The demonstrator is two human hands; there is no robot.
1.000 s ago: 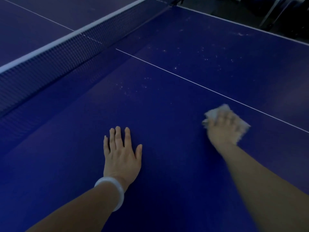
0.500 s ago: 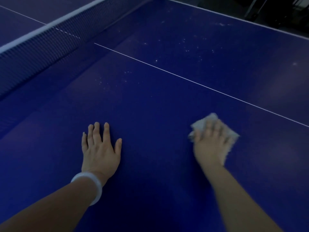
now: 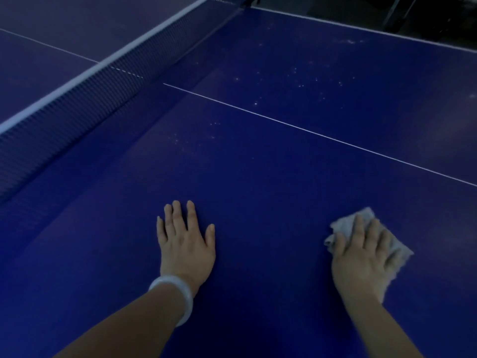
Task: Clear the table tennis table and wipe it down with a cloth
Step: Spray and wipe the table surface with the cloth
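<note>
Since a second ago the right hand (image 3: 361, 257) has drawn the pale grey crumpled cloth (image 3: 346, 223) back toward the near edge, away from the thin white centre line (image 3: 309, 131) it was working just beside, and the left hand (image 3: 185, 241) has stayed planted flat. Both hands now lie roughly level with each other on the dark blue table tennis worktop (image 3: 258, 189), well apart. The right hand presses the cloth down with its fingers spread and nearly straight, palm on top; cloth shows beyond the fingertips, past the thumb side and along the outer edge of the hand, so the fabric sits flat between palm and worktop rather than bunched in a grip. The left hand holds nothing: its fingers are straight and close together, thumb out to the side, palm resting on the bare surface. A translucent white bangle (image 3: 178, 295) circles the left wrist. Beyond the hands, scattered pale specks (image 3: 299, 81) dot the surface on both sides of the centre line. The dark mesh net with a white top band (image 3: 77, 89) runs diagonally across the upper left, and the white edge line (image 3: 361, 28) borders the far side.
</note>
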